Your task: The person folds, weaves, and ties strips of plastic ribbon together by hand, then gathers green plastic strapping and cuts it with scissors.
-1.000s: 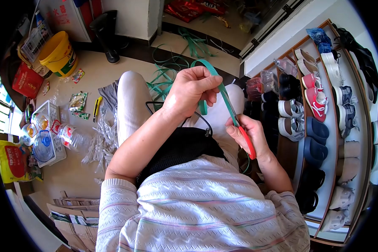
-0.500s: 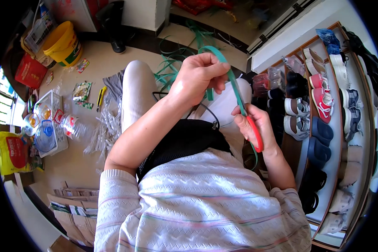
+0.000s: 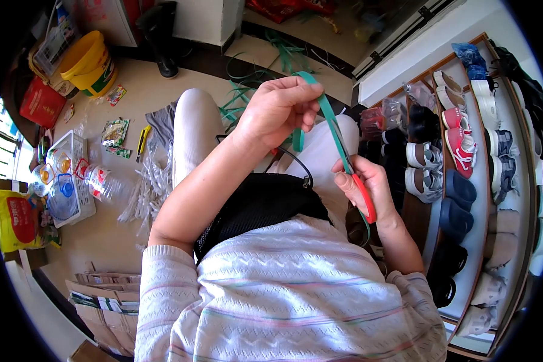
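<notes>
My left hand (image 3: pixel 280 108) pinches a green plastic strap (image 3: pixel 329 117), which arches over the fingertips and runs down to the right. In my right hand (image 3: pixel 368 181) is a pair of scissors with red handles (image 3: pixel 364 199); the blades lie along the strap, and I cannot tell whether they are cutting it. A lower end of the strap curls below the right hand. Both hands are raised above my lap, over light trousers (image 3: pixel 193 133) and a black bag (image 3: pixel 265 205) at the waist.
More green strap (image 3: pixel 238 105) lies on the floor ahead. On the right stands a shoe rack (image 3: pixel 425 232) with several shoes. To the left are a yellow bucket (image 3: pixel 90 66), a white basket (image 3: pixel 81 205) with bottles, a yellow utility knife (image 3: pixel 143 143) and clear plastic strips (image 3: pixel 154 190).
My left hand has shifted slightly left and down with the strap. The scissors in my right hand have moved slightly down and left; both grips remain.
</notes>
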`<state>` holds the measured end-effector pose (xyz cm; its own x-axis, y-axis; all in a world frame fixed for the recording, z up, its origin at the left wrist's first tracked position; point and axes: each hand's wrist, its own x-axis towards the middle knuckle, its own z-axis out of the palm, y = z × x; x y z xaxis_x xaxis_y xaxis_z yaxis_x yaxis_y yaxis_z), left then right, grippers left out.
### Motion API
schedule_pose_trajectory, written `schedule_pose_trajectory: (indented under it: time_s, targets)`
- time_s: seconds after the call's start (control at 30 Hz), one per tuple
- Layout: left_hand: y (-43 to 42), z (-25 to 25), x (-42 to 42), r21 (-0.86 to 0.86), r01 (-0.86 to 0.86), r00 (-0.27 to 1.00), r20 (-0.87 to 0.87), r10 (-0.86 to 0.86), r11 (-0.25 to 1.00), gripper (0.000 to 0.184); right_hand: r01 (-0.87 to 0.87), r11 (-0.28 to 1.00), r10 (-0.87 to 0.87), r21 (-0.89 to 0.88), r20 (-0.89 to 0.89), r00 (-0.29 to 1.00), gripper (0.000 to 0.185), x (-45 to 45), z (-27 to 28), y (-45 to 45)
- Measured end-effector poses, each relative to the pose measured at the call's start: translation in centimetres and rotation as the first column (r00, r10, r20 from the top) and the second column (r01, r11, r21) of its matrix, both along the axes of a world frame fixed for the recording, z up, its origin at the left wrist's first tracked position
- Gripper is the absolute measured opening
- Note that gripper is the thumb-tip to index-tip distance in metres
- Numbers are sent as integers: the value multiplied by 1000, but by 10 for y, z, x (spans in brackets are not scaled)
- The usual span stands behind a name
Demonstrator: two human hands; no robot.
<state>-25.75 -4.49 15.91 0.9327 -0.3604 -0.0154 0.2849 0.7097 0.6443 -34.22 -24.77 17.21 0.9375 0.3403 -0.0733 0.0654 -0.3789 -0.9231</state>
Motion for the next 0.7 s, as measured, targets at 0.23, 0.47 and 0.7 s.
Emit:
schedule_pose_trajectory:
  time_s: [0.23, 0.47, 0.7]
  targets:
    - [-2, -6, -4, 52, -63, 994, 90, 58, 997, 11, -27, 999, 28, 38, -30, 999, 33, -2, 1, 0]
    - [-5, -7, -11, 75, -130, 981, 154, 118, 989, 10, -41, 997, 44, 58, -60, 997, 38, 0, 4, 3]
    - [-8, -4, -16, 106, -110, 973, 212, 85, 988, 9, -25, 986, 53, 163, -173, 983, 34, -1, 6, 1]
